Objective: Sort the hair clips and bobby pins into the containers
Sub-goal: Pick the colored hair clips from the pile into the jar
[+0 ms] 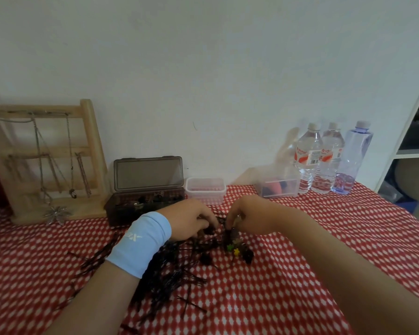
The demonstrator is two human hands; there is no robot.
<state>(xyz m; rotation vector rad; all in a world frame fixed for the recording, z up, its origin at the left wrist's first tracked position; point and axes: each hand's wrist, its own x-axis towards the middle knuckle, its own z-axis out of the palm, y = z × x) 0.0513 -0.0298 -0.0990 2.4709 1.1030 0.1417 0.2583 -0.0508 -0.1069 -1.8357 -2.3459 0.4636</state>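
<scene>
Dim soft indoor light, faint shadows, overall blur, wide-angle bending at edges

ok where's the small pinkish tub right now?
Head view, centre, at the back of the table against the wall: the pinkish tub sits just right of the open dark box and left of the clear tub.

left hand (186, 220), right hand (249, 217): grip hidden | clear box (279, 186): blurred | wooden stand (92, 141): cropped left
</scene>
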